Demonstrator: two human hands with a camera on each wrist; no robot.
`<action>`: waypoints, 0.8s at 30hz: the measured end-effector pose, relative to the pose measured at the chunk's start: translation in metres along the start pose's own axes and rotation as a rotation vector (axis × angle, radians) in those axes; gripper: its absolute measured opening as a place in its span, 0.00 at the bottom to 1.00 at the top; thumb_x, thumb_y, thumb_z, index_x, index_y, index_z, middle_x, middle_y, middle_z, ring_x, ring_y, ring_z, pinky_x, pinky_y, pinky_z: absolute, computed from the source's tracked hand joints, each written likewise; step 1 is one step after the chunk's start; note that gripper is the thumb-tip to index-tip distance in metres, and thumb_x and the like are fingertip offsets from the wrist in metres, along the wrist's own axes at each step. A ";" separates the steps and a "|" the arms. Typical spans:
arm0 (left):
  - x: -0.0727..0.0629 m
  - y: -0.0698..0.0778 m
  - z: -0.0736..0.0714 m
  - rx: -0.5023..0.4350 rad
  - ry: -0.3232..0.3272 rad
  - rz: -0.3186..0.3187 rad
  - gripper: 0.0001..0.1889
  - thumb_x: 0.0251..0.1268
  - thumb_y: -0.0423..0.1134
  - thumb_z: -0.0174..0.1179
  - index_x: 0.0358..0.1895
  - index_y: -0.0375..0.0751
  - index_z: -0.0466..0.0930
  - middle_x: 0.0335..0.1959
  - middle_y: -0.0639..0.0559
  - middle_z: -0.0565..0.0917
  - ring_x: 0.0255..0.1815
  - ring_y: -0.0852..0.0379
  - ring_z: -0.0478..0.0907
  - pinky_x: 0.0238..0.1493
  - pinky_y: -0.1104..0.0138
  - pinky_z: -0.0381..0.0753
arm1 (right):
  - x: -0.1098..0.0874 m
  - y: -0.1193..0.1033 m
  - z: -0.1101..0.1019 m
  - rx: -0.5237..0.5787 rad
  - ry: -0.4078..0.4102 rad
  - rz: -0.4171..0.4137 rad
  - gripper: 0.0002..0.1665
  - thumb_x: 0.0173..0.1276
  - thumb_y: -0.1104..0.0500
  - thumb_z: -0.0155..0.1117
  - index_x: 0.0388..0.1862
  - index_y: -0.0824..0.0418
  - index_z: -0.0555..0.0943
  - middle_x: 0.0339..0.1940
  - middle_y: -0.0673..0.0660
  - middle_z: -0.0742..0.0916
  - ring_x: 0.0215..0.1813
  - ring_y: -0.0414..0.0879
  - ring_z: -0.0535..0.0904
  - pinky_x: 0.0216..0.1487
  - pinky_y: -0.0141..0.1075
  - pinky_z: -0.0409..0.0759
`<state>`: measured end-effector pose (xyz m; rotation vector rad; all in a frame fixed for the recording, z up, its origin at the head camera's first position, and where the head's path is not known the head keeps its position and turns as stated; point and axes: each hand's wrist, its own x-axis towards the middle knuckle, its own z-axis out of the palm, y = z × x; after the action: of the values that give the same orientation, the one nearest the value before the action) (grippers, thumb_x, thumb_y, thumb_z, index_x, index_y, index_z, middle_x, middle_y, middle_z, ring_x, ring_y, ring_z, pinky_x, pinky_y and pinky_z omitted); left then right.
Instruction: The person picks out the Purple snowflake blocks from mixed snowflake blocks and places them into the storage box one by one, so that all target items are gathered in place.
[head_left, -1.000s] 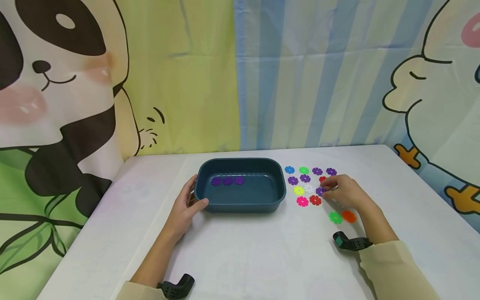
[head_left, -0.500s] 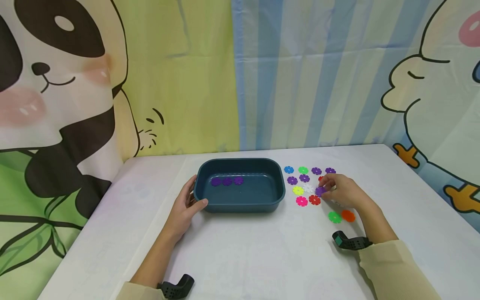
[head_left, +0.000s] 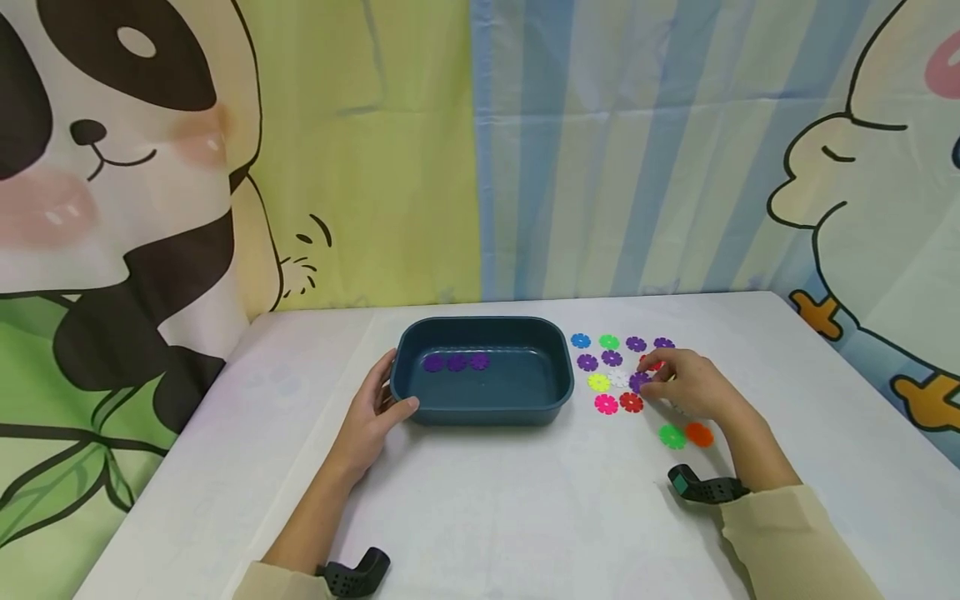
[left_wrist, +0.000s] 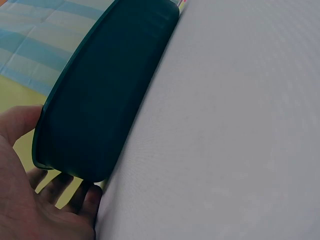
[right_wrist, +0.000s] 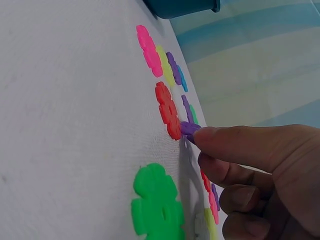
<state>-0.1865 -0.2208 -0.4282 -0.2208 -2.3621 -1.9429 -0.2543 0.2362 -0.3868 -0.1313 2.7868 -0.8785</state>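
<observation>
My left hand point(head_left: 367, 412) holds the left end of a dark teal plastic basin point(head_left: 491, 414), thumb at the near corner and fingers against the end wall. In the left wrist view the fingers point(left_wrist: 55, 187) curl along the basin's end. Inside the basin lie three purple flower-shaped discs point(head_left: 457, 362) in a row. To the right, my right hand point(head_left: 693, 385) pinches a purple flower-shaped disc point(right_wrist: 188, 128) between thumb and forefinger. In the right wrist view this disc is tilted, close to a red disc point(right_wrist: 167, 110) on the table; the thumb covers part of it.
Several flower-shaped discs in blue, green, yellow, white, pink and purple spread right of the basin, among them a pink disc point(head_left: 606, 404). Nearer lie a green disc point(head_left: 672, 436) and an orange disc point(head_left: 700, 434). A printed curtain point(head_left: 600, 167) hangs behind the white table point(head_left: 525, 517).
The purple disc at my right fingertips tilts and shifts slightly, and more of the red disc behind them shows. My left hand and the basin stay in place.
</observation>
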 end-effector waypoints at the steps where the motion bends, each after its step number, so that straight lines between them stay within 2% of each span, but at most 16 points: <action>1: 0.000 0.000 0.000 -0.001 0.000 -0.001 0.42 0.71 0.35 0.61 0.84 0.49 0.50 0.84 0.46 0.57 0.81 0.42 0.60 0.63 0.83 0.65 | 0.000 0.001 0.000 0.007 0.002 -0.004 0.23 0.68 0.58 0.73 0.59 0.60 0.80 0.39 0.60 0.82 0.40 0.51 0.76 0.36 0.37 0.81; 11: 0.000 0.001 0.000 0.009 0.002 -0.007 0.42 0.71 0.35 0.60 0.84 0.50 0.50 0.84 0.47 0.57 0.81 0.42 0.61 0.63 0.84 0.65 | -0.001 0.006 -0.006 0.047 0.028 -0.036 0.24 0.71 0.53 0.70 0.62 0.60 0.81 0.42 0.60 0.83 0.44 0.53 0.77 0.40 0.36 0.80; 24: 0.000 0.000 0.000 -0.002 -0.001 -0.006 0.42 0.71 0.37 0.61 0.84 0.50 0.50 0.84 0.46 0.58 0.81 0.42 0.61 0.63 0.84 0.65 | -0.004 0.006 -0.010 0.170 0.150 -0.038 0.30 0.73 0.45 0.68 0.68 0.58 0.77 0.50 0.64 0.86 0.46 0.56 0.78 0.41 0.36 0.82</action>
<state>-0.1869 -0.2208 -0.4284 -0.2156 -2.3641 -1.9482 -0.2531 0.2466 -0.3817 -0.0943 2.8374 -1.1749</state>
